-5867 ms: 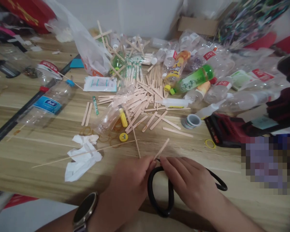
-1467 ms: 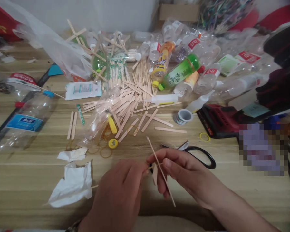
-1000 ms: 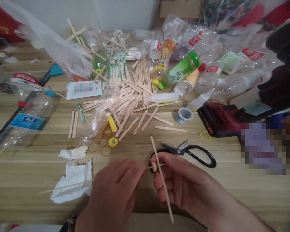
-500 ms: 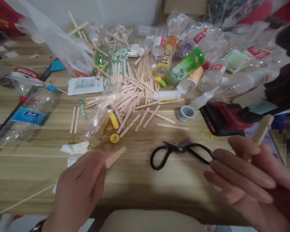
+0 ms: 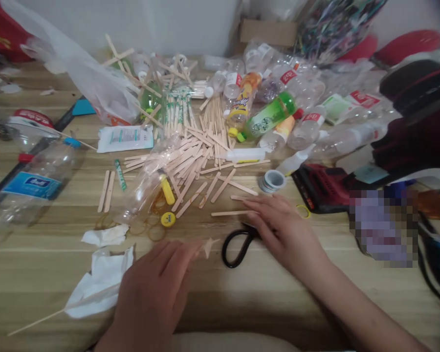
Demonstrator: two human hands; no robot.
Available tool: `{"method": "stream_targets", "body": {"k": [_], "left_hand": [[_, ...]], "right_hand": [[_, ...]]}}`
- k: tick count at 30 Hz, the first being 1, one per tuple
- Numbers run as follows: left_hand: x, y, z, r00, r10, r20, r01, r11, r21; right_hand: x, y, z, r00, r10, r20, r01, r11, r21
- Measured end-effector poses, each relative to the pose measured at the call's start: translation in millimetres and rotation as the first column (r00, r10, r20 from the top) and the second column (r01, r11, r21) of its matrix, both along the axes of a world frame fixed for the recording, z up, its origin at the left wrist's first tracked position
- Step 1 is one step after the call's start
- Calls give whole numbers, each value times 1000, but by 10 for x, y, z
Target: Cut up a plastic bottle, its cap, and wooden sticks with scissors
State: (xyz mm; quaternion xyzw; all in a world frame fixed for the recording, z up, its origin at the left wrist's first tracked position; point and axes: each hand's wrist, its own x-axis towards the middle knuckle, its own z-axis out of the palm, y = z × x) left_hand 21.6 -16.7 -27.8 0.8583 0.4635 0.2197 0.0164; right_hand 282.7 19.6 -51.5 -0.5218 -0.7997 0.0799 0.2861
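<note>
My left hand is closed, knuckles up, over the near table. From its fingertips juts a short wooden piece, pale and blurred at the tip. To the right, my right hand reaches low over the table with its fingers around the end of a craft stick, which points left. Another craft stick lies partly under those fingers. Beneath the same hand are the black-handled scissors; only the left loop shows, and the rest is covered.
Behind the hands lies a pile of craft sticks. Plastic bottles crowd the back right. A tape roll, a red-and-black power tool, a glue bottle and torn tissue surround the work area.
My right hand has swung left and down from the right side with its stick, now over the scissors. My left hand has moved right, still holding a wooden piece. The view has shifted slightly.
</note>
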Motion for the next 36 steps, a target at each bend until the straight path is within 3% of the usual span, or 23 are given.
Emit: {"method": "stream_targets", "body": {"k": [3, 6, 9, 13, 15, 18, 22, 24, 26, 29, 30, 32, 33, 36], "left_hand": [[-27, 16, -85, 999, -24, -36, 23, 1000, -16], [-54, 42, -138, 999, -40, -25, 40, 999, -18], [-46, 64, -102, 999, -21, 49, 25, 997, -71], [-7, 62, 98, 968, 108, 226, -25, 939, -342], [-7, 56, 209, 936, 219, 274, -45, 849, -527], [-45, 55, 301, 891, 332, 308, 15, 658, -753], [-93, 69, 269, 825, 452, 339, 235, 272, -933], [-88, 82, 222, 775, 540, 327, 312, 123, -942], [-64, 102, 172, 732, 585, 351, 380, 77, -922], [-12, 143, 103, 666, 610, 430, 454, 125, -882], [6, 156, 82, 643, 614, 458, 483, 139, -865], [40, 175, 40, 602, 613, 512, 550, 148, -822], [54, 181, 19, 584, 609, 537, 584, 144, -799], [83, 183, -54, 542, 594, 594, 668, 124, -734]], "right_hand": [[165, -23, 76, 967, -237, -89, 239, 971, 14], [374, 55, 109, 864, -484, -142, 485, 874, -29], [549, 242, 117, 801, -589, -111, 581, 808, -98], [620, 512, 134, 728, -671, -139, 604, 724, -333], [599, 608, 136, 729, -666, -158, 572, 720, -394], [554, 701, 120, 741, -657, -139, 543, 708, -451], [519, 770, 108, 722, -687, -83, 586, 670, -457], [508, 769, 147, 716, -695, -69, 608, 668, -429], [489, 723, 232, 689, -722, -63, 661, 662, -354], [424, 542, 411, 629, -773, -76, 754, 631, -183], [389, 456, 465, 651, -755, -80, 741, 655, -149], [301, 265, 528, 776, -614, -143, 601, 789, -129], [254, 172, 533, 822, -509, -255, 490, 861, -137], [144, -37, 456, 783, -336, -523, 244, 940, -239]]}}
